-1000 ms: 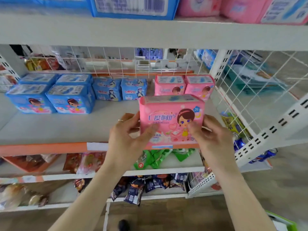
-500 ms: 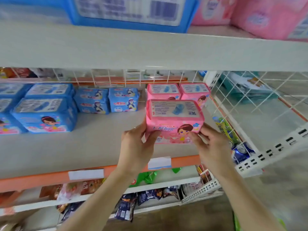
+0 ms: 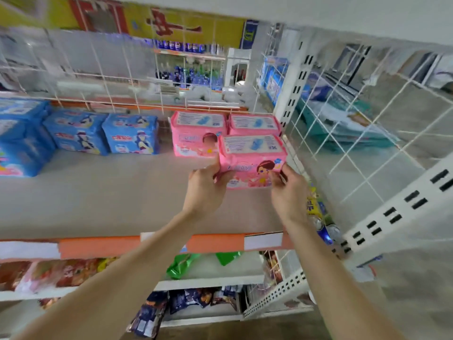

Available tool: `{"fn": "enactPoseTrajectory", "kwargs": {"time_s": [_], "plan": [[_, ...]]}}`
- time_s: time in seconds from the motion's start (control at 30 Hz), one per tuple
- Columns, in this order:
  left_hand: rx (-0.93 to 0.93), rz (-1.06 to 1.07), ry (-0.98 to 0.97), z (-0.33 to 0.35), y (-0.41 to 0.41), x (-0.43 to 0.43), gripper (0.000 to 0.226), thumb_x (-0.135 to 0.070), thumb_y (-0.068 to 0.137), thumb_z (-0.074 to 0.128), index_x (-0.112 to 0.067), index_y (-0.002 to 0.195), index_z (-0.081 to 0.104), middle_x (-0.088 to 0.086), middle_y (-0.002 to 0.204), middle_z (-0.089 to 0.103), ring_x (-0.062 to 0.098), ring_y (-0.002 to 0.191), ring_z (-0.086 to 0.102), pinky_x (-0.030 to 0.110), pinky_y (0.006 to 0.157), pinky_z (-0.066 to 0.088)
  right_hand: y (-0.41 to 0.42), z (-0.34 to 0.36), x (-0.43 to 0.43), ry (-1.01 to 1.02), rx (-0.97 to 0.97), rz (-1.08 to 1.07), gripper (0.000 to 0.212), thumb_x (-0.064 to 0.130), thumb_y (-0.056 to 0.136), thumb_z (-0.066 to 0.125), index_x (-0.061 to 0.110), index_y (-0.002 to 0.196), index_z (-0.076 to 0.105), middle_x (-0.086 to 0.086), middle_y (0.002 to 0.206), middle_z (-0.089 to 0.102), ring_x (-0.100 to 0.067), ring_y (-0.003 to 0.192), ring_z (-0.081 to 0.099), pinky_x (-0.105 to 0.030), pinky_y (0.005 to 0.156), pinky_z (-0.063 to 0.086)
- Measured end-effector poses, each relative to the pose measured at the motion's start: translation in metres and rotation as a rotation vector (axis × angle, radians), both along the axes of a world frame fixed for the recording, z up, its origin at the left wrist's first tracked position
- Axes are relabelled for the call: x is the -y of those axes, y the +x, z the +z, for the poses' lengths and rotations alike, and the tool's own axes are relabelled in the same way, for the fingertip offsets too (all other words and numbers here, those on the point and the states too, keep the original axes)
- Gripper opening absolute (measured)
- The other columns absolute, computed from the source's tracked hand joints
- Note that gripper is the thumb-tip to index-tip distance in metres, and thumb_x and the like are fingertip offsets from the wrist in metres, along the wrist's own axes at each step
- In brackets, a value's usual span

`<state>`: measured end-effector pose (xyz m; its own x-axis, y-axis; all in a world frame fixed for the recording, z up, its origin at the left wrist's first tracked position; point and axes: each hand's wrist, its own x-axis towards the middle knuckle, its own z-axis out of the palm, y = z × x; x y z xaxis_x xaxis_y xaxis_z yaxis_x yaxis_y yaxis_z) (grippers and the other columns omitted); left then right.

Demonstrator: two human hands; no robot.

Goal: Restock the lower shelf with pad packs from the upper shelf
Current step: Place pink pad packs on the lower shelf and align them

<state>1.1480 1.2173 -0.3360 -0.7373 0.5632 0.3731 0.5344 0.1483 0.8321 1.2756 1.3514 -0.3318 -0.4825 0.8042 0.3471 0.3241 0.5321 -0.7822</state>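
A pink pad pack with a cartoon girl on its front is on the lower shelf, at its right end. My left hand grips its left side and my right hand holds its right side. It stands just in front of two more pink packs that line the back of the shelf. Whether the pack rests fully on the board I cannot tell. The upper shelf shows only as a white edge at the top.
Blue pad packs stand along the back left and middle of the shelf. A white wire mesh side panel closes the right end. Snack bags fill the shelves below the orange price strip.
Both hands carried the pink pack deeper and to the right, up against the packs at the back. The view tilted up and the upper shelf slid out of sight.
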Motion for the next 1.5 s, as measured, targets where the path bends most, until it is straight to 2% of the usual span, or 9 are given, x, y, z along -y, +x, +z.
{"fn": "enactPoseTrajectory", "kwargs": {"time_s": [0.13, 0.47, 0.63, 0.8, 0.93, 1.07, 1.17, 1.37, 1.5], "plan": [[0.060, 0.013, -0.058, -0.014, -0.005, -0.021, 0.035, -0.021, 0.089, 0.075, -0.025, 0.061, 0.053, -0.010, 0.051, 0.048, 0.003, 0.049, 0.037, 0.019, 0.049, 0.029, -0.005, -0.016, -0.019, -0.044, 0.030, -0.042, 0.015, 0.020, 0.095, 0.063, 0.007, 0.100, 0.070, -0.010, 0.092, 0.075, -0.029, 0.086, 0.070, -0.044, 0.080, 0.055], [0.050, 0.001, -0.059, -0.013, -0.018, -0.048, 0.012, -0.011, 0.087, 0.076, 0.000, 0.086, 0.072, -0.018, 0.061, 0.051, -0.022, 0.051, 0.046, 0.003, 0.054, 0.035, -0.024, -0.024, -0.042, -0.039, -0.039, -0.035, 0.012, 0.016, 0.095, 0.064, 0.005, 0.090, 0.066, -0.002, 0.074, 0.064, -0.019, 0.068, 0.058, -0.029, 0.062, 0.039], [0.061, 0.031, -0.049, -0.010, -0.023, -0.057, 0.012, -0.007, 0.085, 0.077, 0.003, 0.087, 0.071, -0.012, 0.070, 0.057, 0.010, 0.075, 0.063, -0.001, 0.059, 0.036, -0.031, -0.026, -0.049, -0.018, -0.054, -0.047, 0.013, 0.012, 0.095, 0.064, 0.003, 0.086, 0.065, -0.007, 0.073, 0.065, -0.025, 0.068, 0.059, -0.031, 0.060, 0.039], [0.100, -0.035, -0.060, -0.007, -0.025, -0.052, 0.015, -0.014, 0.087, 0.076, -0.007, 0.101, 0.075, -0.009, 0.089, 0.069, 0.011, 0.086, 0.064, 0.000, 0.067, 0.038, -0.030, -0.017, -0.044, -0.042, -0.030, -0.037, 0.016, 0.017, 0.096, 0.064, 0.005, 0.086, 0.063, -0.005, 0.079, 0.065, -0.022, 0.071, 0.061, -0.026, 0.062, 0.041], [0.055, -0.028, -0.185, -0.001, -0.023, -0.034, 0.032, -0.036, 0.087, 0.075, -0.015, 0.111, 0.071, -0.001, 0.110, 0.073, 0.020, 0.100, 0.065, 0.025, 0.082, 0.048, -0.016, 0.000, -0.022, -0.118, 0.062, -0.020, 0.037, 0.030, 0.098, 0.060, 0.006, 0.126, 0.055, 0.002, 0.103, 0.065, -0.012, 0.092, 0.061, -0.003, 0.067, 0.040], [-0.025, -0.058, -0.339, 0.020, -0.015, 0.003, 0.058, -0.059, 0.092, 0.060, -0.022, 0.137, 0.057, -0.002, 0.139, 0.060, 0.020, 0.125, 0.056, 0.034, 0.095, 0.049, 0.001, 0.013, 0.010, -0.145, 0.161, -0.056, 0.086, 0.061, 0.095, 0.050, 0.017, 0.159, 0.012, -0.004, 0.161, 0.030, -0.024, 0.148, 0.028, -0.042, 0.120, 0.024], [-0.114, -0.056, -0.424, 0.035, -0.016, 0.031, 0.066, -0.059, 0.095, 0.053, -0.021, 0.148, 0.046, -0.002, 0.154, 0.046, 0.021, 0.140, 0.043, 0.037, 0.111, 0.038, 0.006, 0.025, 0.035, -0.016, 0.193, -0.027, 0.086, 0.073, 0.092, 0.041, 0.025, 0.158, 0.014, 0.000, 0.163, 0.027, -0.022, 0.150, 0.025, -0.047, 0.122, 0.022], [-0.282, -0.171, -0.255, 0.064, -0.031, 0.073, 0.071, -0.071, 0.090, 0.038, -0.027, 0.144, 0.049, -0.009, 0.154, 0.042, 0.021, 0.139, 0.043, 0.043, 0.104, 0.049, 0.002, 0.069, 0.094, 0.238, 0.330, 0.072, 0.094, 0.083, 0.086, 0.019, 0.025, 0.159, 0.013, 0.004, 0.166, 0.012, -0.015, 0.153, 0.011, -0.032, 0.121, 0.011], [-0.418, -0.197, -0.189, 0.079, -0.032, 0.099, 0.070, -0.067, 0.091, 0.041, -0.020, 0.141, 0.051, 0.000, 0.153, 0.044, 0.031, 0.137, 0.044, 0.048, 0.107, 0.046, 0.005, 0.090, 0.118, 0.295, 0.317, 0.058, 0.080, 0.072, 0.093, 0.030, 0.024, 0.157, 0.025, 0.002, 0.165, 0.023, -0.020, 0.151, 0.024, -0.048, 0.117, 0.033]]}}
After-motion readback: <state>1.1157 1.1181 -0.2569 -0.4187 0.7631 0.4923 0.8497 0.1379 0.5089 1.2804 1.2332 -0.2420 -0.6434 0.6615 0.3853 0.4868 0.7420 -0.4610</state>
